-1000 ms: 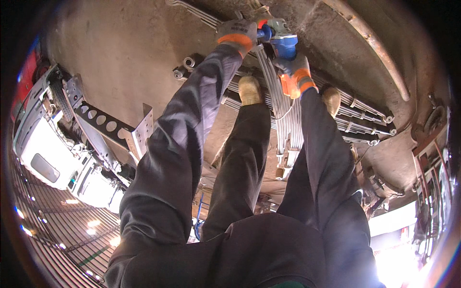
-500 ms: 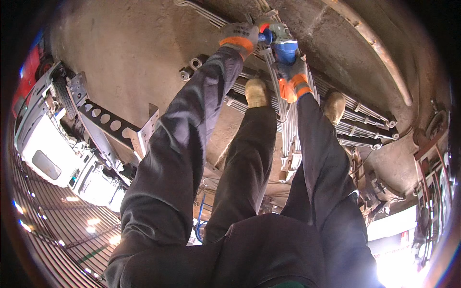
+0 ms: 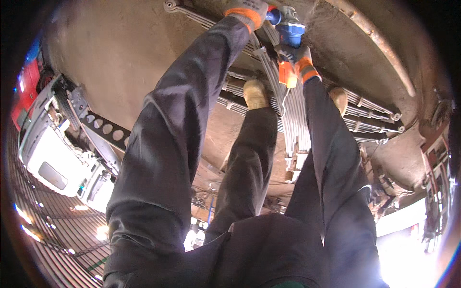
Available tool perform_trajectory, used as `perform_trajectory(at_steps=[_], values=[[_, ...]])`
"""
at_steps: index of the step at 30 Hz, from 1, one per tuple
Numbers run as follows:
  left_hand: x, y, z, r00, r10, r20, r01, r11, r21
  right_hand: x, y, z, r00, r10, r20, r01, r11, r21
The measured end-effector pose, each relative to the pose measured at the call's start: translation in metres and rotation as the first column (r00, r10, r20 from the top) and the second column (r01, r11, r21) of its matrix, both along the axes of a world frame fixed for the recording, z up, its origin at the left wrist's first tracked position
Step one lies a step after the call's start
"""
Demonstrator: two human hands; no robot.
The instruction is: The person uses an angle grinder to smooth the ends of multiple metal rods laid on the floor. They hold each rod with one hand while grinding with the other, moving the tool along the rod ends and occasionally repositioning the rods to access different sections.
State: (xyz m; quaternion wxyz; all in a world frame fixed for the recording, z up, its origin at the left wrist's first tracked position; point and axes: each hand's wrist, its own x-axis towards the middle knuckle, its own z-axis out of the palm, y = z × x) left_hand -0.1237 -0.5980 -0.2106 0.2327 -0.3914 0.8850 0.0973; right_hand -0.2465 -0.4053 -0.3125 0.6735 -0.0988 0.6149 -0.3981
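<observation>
An angle grinder with a blue body and grey metal head is held out at the far edge of view, over a stack of leaf springs. My left hand, in a grey and orange glove, wraps round its blue side handle; the top of this hand is cut off by the picture's edge. Gloved likewise, my right hand grips the rear of the grinder. Just below that hand show an orange part and a yellow piece with a thin cord. The grinder's disc cannot be made out.
My tan boots stand among more leaf springs lying on the brown floor. A long rusty pipe curves along the far right. At the left are a white truck cab and a metal frame rail with round holes.
Both hands and the grinder are farther up in the picture and my arms reach out more. The yellow piece and cord below my right hand show more clearly. The view has shifted slightly.
</observation>
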Motion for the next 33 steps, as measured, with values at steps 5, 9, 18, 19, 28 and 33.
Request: perform_trajectory(at_steps=[5,9,18,19,28,33], values=[[-0.018,-0.041,0.011,0.961,-0.267,0.070,0.273,0.958,-0.089,0.025,-0.027,-0.037,0.964,-0.212,0.159,0.221,0.974,-0.040],[-0.017,-0.052,-0.015,0.914,-0.398,0.081,0.406,0.889,-0.214,0.061,-0.034,-0.039,0.929,-0.371,0.011,0.371,0.929,0.005],[-0.042,-0.034,-0.013,0.890,-0.453,0.046,0.455,0.882,-0.125,0.051,-0.015,-0.010,0.913,-0.406,-0.034,0.407,0.905,0.122],[-0.028,-0.047,-0.024,0.889,-0.452,0.074,0.458,0.872,-0.173,0.059,-0.023,-0.018,0.894,-0.444,0.065,0.438,0.895,0.081],[-0.013,-0.031,-0.023,0.907,-0.417,-0.063,0.402,0.900,-0.168,0.027,-0.020,0.015,0.964,-0.252,0.086,0.240,0.963,0.122],[0.000,-0.045,-0.005,0.927,-0.365,-0.093,0.346,0.923,-0.170,0.032,-0.029,0.023,0.980,-0.200,-0.010,0.200,0.977,0.072]])
